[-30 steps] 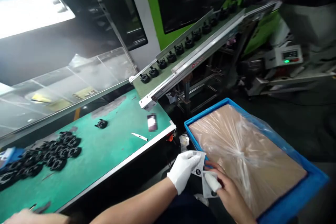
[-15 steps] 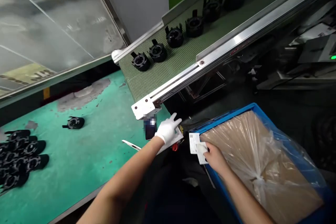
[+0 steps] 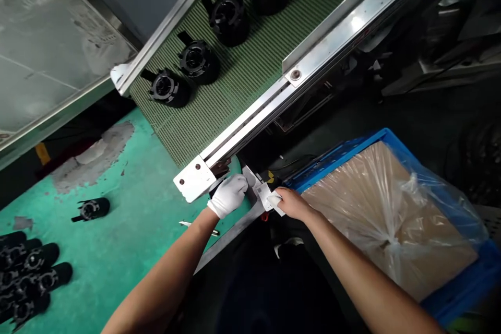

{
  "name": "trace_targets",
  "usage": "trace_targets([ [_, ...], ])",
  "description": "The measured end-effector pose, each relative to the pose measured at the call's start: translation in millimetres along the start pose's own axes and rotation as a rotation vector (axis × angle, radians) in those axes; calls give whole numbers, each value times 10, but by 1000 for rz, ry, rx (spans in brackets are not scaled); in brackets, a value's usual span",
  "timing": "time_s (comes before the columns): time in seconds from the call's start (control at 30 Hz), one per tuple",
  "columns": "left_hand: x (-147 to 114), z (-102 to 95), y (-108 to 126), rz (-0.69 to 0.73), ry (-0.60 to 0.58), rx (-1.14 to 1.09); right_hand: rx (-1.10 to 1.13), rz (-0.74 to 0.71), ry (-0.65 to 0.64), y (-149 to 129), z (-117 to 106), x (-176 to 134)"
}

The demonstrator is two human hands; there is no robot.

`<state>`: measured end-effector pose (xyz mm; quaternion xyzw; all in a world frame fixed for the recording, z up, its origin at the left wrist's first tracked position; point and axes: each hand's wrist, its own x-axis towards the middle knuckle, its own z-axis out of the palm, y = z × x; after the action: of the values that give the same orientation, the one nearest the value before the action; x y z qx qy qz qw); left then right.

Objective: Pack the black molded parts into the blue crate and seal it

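My left hand (image 3: 230, 195), in a white glove, is at the table corner under the conveyor's end. Its fingers are curled closed; what lies in them, if anything, is hidden. A dark phone (image 3: 214, 188) shows partly behind that hand. My right hand (image 3: 291, 202) is bare and pinches white printed labels (image 3: 264, 197), one with a small square code, over the table's corner. A utility knife (image 3: 199, 228) with a pale handle lies on the green table (image 3: 133, 250) near my left wrist.
A conveyor (image 3: 219, 109) with several black ring-shaped parts (image 3: 198, 60) slopes above the table. More black parts (image 3: 35, 271) cluster at the left, with a single one (image 3: 92, 209) apart. At right stands a blue crate (image 3: 385, 135) with a plastic-covered cardboard box (image 3: 364, 209).
My right hand has moved left with the labels, from the crate's edge to the table corner. My left hand's spread fingers have curled in near the phone. The view has shifted closer to the conveyor.
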<state>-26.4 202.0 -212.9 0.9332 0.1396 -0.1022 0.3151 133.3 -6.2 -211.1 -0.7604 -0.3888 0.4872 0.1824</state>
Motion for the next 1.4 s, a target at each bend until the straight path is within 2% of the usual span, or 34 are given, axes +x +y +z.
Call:
trace_targets([
  [0.13,20,53,-2,-37,26,-18,-21,3,-86,-89,159,258],
  [0.3,291,316,84,-77,-14,-49,44,30,-128,-188,291,311],
  [0.4,429,432,139,-118,-23,-84,167,55,-77,-142,174,151],
  [0.47,468,435,172,-140,-12,-121,296,80,-2,-47,34,-28],
  [0.57,457,326,289,-161,36,-196,538,135,136,149,-161,-383],
  [0.63,432,227,491,-169,67,-261,701,149,231,265,-234,-656],
  [0.7,416,166,835,-149,42,-346,845,139,325,348,-263,-940],
  [0.77,415,185,1305,-85,-70,-442,960,128,419,419,-270,-1229],
  [0.83,427,299,1842,4,-237,-511,1038,129,530,527,-271,-1533],
  [0.9,448,496,2383,75,-375,-521,1079,147,660,710,-264,-1873],
  [1.0,482,884,3133,130,-435,-437,1068,232,919,1108,-194,-2478],
  [1.1,463,1332,3858,186,-353,-284,994,341,1133,1524,-13,-3145],
  [1.17,381,1671,4372,252,-298,-179,964,379,1173,1771,150,-3566],
  [1.23,241,2043,4898,338,-290,-101,964,419,1185,2021,313,-3944],
  [1.33,-9,2619,5604,466,-358,-37,978,548,1230,2489,530,-4447],
  [1.4,-141,2975,5943,527,-435,-13,983,643,1253,2885,667,-4744],
])
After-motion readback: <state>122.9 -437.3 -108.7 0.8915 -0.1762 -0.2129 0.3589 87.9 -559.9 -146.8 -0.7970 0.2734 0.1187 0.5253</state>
